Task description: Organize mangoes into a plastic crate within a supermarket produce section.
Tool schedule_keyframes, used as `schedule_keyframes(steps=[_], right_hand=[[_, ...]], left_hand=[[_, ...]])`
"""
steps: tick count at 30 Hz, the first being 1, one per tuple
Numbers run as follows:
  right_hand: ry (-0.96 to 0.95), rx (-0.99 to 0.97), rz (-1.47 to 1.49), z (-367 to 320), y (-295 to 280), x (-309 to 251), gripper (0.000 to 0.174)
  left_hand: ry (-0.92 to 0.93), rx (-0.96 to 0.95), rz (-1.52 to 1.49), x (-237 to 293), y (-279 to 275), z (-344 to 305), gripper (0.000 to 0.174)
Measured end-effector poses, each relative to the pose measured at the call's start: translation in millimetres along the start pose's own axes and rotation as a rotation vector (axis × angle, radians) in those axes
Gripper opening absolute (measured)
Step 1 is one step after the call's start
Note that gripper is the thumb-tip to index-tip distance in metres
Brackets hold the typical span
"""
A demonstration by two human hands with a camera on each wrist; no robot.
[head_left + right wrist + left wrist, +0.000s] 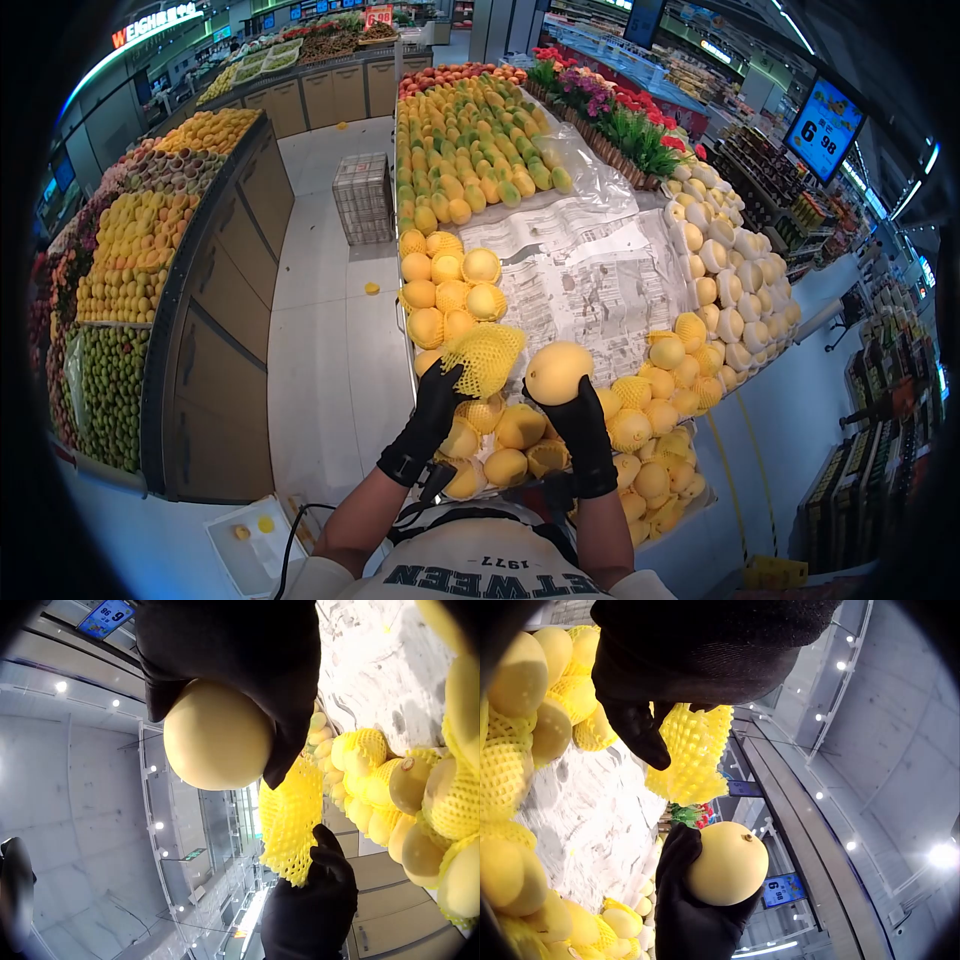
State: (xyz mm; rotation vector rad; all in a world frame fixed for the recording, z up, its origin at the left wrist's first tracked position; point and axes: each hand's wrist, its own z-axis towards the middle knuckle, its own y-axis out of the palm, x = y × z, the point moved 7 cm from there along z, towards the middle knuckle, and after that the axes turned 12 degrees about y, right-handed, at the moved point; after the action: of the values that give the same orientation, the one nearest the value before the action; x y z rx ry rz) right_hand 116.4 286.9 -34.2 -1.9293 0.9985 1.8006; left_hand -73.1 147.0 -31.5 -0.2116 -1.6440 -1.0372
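Note:
In the head view my black-gloved left hand (pixel 434 402) pinches the lower edge of a yellow foam net sleeve (pixel 488 356), which stands up above the fingers with no fruit showing in it. Beside it, my right hand (pixel 582 428), also gloved in black, grips a bare, pale yellow melon (pixel 558 371). In the left wrist view a stem mark shows on this melon (pixel 729 862). From the right wrist view, thumb and fingers curl round its sides, and the net sleeve (pixel 292 821) hangs behind it. Both hands are above more yellow melons (pixel 520 427), some in foam nets.
Newspaper (pixel 570 275) lines the middle of the fruit stand. Papayas (pixel 480 140) lie in rows beyond it, and white-netted fruit (pixel 740 290) fills the right slope. Flowers (pixel 630 125) edge the back right. Across the aisle to the left is another fruit stand (pixel 215 320); a crate (pixel 362 198) stands between.

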Motion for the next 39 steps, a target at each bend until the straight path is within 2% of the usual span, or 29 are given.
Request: schedule_keyframes(steps=[1, 2, 3, 5, 7, 10, 13, 17, 22, 25, 28, 30, 32, 35, 37, 38, 39], right_hand=[[-0.088, 0.051, -0.307, -6, 4, -12, 0.057], [-0.181, 0.129, -0.608, -13, 8, -23, 0.056], [-0.231, 0.158, -0.687, -18, 12, -32, 0.056], [-0.157, 0.091, -0.358, -17, 12, -32, 0.056], [0.093, -0.100, 0.456, -13, 17, -15, 0.058], [0.085, -0.152, 0.419, -11, 21, -16, 0.059], [0.114, -0.125, 0.462, -12, 24, -13, 0.060], [0.118, -0.089, 0.398, -11, 33, -10, 0.057], [0.104, -0.006, 0.325, -8, 37, 10, 0.058], [0.128, 0.002, 0.431, -15, 49, 12, 0.059], [0.144, 0.017, 0.544, -24, 60, 14, 0.060], [0.255, -0.035, 0.887, -25, 64, 38, 0.060], [0.212, 0.054, 0.763, -34, 60, 49, 0.058], [-0.031, 0.327, -0.083, -58, 79, -10, 0.059], [-0.152, 0.422, -0.574, -73, 89, -38, 0.062], [-0.075, 0.382, -0.652, -80, 95, -49, 0.069], [0.011, 0.288, -0.091, -82, 84, -28, 0.068]], left_hand=[[-0.148, 0.096, -0.148, -2, 3, -4, 0.036], [-0.124, 0.086, -0.125, -2, 1, -3, 0.036], [-0.099, 0.077, -0.101, -4, -2, -1, 0.036], [-0.044, 0.053, -0.058, -8, -6, 0, 0.034], [0.017, 0.022, -0.019, -7, -6, -1, 0.032], [-0.009, 0.012, 0.004, -7, -8, -2, 0.030], [-0.057, 0.010, 0.037, -7, -8, -6, 0.027], [-0.030, -0.108, 0.270, -6, -13, -8, 0.025], [-0.035, -0.195, 0.341, 10, -14, -12, 0.025], [-0.115, -0.204, 0.218, -2, -29, -13, 0.026], [-0.106, -0.151, 0.080, -2, -42, -12, 0.028], [-0.130, -0.078, 0.028, 4, -51, -11, 0.029], [-0.147, -0.043, 0.034, 3, -63, -9, 0.031], [-0.151, -0.107, 0.027, 4, -71, -10, 0.032], [-0.161, -0.151, 0.083, 3, -71, -11, 0.035], [-0.168, -0.169, 0.085, -1, -72, -11, 0.036], [-0.172, -0.187, 0.086, -6, -73, -12, 0.036]])
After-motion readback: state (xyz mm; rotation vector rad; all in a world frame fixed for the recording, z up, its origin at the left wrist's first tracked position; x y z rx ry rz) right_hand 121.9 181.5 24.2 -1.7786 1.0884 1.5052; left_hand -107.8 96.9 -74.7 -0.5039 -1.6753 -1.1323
